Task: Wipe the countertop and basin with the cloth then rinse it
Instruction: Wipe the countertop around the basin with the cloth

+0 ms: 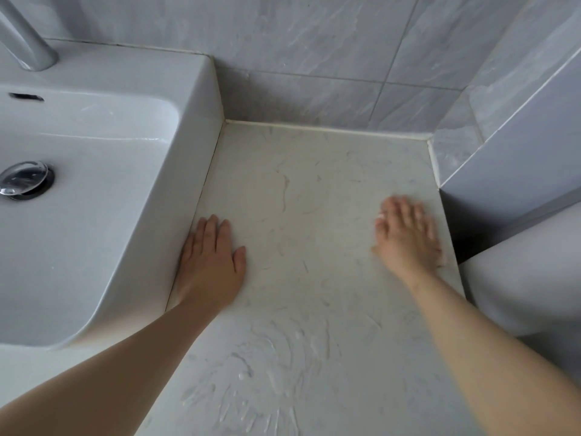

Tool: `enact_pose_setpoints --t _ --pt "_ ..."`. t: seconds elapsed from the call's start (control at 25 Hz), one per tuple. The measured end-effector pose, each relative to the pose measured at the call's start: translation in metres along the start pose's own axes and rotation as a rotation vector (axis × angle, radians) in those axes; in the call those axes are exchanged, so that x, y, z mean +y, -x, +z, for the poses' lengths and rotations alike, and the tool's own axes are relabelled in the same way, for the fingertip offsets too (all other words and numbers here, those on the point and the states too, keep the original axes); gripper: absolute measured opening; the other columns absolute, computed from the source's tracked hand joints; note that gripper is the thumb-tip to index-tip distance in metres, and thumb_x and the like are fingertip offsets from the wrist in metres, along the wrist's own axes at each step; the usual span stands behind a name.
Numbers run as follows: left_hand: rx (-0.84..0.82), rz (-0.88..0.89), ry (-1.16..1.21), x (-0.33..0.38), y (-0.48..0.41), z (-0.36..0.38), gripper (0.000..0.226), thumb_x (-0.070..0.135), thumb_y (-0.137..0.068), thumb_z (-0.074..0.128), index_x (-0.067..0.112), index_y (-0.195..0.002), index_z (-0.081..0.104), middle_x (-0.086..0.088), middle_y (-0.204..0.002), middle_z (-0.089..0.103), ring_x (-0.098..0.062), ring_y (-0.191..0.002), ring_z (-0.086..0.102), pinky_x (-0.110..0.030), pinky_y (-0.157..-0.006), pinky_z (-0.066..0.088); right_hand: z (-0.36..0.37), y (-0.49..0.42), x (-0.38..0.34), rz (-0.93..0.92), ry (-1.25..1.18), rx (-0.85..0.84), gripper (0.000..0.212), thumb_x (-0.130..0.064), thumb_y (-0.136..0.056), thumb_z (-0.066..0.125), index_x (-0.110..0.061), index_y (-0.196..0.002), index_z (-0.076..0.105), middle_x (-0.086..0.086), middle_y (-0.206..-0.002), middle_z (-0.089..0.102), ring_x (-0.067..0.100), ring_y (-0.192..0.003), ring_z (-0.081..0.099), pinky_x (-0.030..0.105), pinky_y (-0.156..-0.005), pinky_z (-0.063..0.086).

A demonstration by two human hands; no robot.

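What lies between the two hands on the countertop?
Nothing: in the head view, only bare countertop lies between the left hand and right hand.

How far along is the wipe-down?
Done: wet smear marks across the near countertop suggest it was already wiped. In hand: nothing; left hand and right hand lie flat and bare on the counter, no cloth in view. Left: the basin, whose state I can't judge, then rinsing the cloth.

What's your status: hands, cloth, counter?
Left hand flat on counter beside basin, empty. Right hand flat, blurred, empty. No cloth in view. Wet streaks near front edge; nothing in the way.
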State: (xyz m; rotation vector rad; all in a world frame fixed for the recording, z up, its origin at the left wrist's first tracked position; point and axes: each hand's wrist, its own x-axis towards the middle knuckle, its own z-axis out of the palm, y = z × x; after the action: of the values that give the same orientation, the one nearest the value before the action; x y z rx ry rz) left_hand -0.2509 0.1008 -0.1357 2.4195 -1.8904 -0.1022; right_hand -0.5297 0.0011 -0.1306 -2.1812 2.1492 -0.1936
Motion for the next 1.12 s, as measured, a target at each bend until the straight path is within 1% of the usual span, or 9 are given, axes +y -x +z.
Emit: enact_pose_setpoints --t 0.08,0.2,0.28,0.36,0.44,0.52,0.72,0.92,1.12 --pt "-0.034 0.004 -0.025 0.001 0.001 0.0 0.062 0.038 -0.094 0.017 0.003 -0.146 0.022 -0.017 -0.154 0.019 -0.03 -0.143 0.013 -0.038 -0.114 0.006 -0.001 0.002 -0.012 0.182 -0.044 -0.033 0.054 -0.036 -0.095 0.026 -0.015 -0.145 0.029 0.009 -0.155 0.024 0.03 -0.143 0.016 0.043 -0.117 0.007" --pt "-0.042 -0.002 -0.009 0.001 0.0 0.0 0.061 0.039 -0.096 0.02 0.004 -0.147 0.017 -0.016 -0.155 0.014 -0.029 -0.143 0.009 -0.038 -0.116 0.004 0.016 0.049 -0.061 -0.285 -0.019 -0.02 0.053 -0.036 -0.088 0.031 -0.012 -0.13 0.052 0.011 -0.137 0.052 0.033 -0.128 0.046 0.042 -0.11 0.025" --pt "-0.042 0.031 -0.02 -0.004 0.004 0.002 0.067 0.043 -0.092 0.018 0.0 -0.143 0.027 -0.02 -0.151 0.026 -0.033 -0.14 0.021 -0.043 -0.114 0.013 0.015 0.051 -0.044 -0.513 0.048 -0.057 0.055 -0.04 -0.088 0.028 -0.016 -0.131 0.052 0.006 -0.136 0.054 0.03 -0.127 0.048 0.04 -0.106 0.025" --pt "-0.05 0.099 -0.049 -0.009 0.014 0.002 0.072 0.046 -0.088 0.015 0.0 -0.14 0.034 -0.019 -0.147 0.034 -0.033 -0.136 0.031 -0.044 -0.111 0.019 0.007 0.018 -0.005 -0.277 0.013 -0.056 0.059 -0.042 -0.089 0.02 -0.017 -0.137 0.044 0.008 -0.144 0.044 0.031 -0.135 0.036 0.042 -0.11 0.02" --pt "-0.069 0.136 -0.073 -0.01 0.024 -0.002 0.077 0.05 -0.086 0.005 0.005 -0.145 0.023 -0.012 -0.153 0.023 -0.026 -0.141 0.02 -0.039 -0.113 0.009 -0.001 -0.012 0.022 0.108 -0.036 -0.023 0.054 -0.038 -0.094 0.024 -0.015 -0.142 0.034 0.009 -0.153 0.028 0.031 -0.141 0.02 0.044 -0.115 0.013" --pt "-0.092 0.122 -0.03 -0.009 0.027 -0.005 0.082 0.053 -0.079 -0.009 0.012 -0.148 0.005 -0.004 -0.157 0.004 -0.018 -0.144 0.002 -0.033 -0.113 -0.004 0.001 0.0 -0.004 0.162 -0.052 -0.013 0.055 -0.036 -0.094 0.025 -0.013 -0.142 0.035 0.011 -0.152 0.029 0.034 -0.141 0.021 0.045 -0.116 0.012" --pt "-0.094 0.115 -0.039 -0.012 0.031 -0.004 0.084 0.054 -0.076 -0.013 0.014 -0.148 -0.001 -0.002 -0.157 -0.001 -0.016 -0.144 -0.004 -0.029 -0.11 -0.012 0.009 0.077 -0.025 -0.581 0.057 -0.077 0.056 -0.044 -0.095 0.021 -0.015 -0.13 0.053 0.007 -0.134 0.055 0.03 -0.124 0.051 0.039 -0.104 0.027" --pt "-0.095 0.149 -0.036 -0.012 0.034 -0.004 0.083 0.055 -0.076 -0.011 0.016 -0.148 0.0 0.0 -0.157 -0.001 -0.016 -0.144 -0.005 -0.029 -0.11 -0.014 -0.003 0.008 0.014 0.113 -0.068 -0.041 0.05 -0.036 -0.095 0.029 -0.021 -0.143 0.033 0.005 -0.153 0.027 0.031 -0.142 0.019 0.045 -0.114 0.013" --pt "-0.093 0.104 -0.003 -0.01 0.038 -0.004 0.082 0.054 -0.078 -0.008 0.017 -0.149 0.007 0.0 -0.157 0.005 -0.017 -0.144 0.0 -0.031 -0.112 -0.008 0.003 0.09 0.004 -0.397 0.055 -0.065 0.053 -0.039 -0.089 0.029 -0.02 -0.134 0.048 0.005 -0.139 0.05 0.032 -0.128 0.046 0.044 -0.104 0.029"
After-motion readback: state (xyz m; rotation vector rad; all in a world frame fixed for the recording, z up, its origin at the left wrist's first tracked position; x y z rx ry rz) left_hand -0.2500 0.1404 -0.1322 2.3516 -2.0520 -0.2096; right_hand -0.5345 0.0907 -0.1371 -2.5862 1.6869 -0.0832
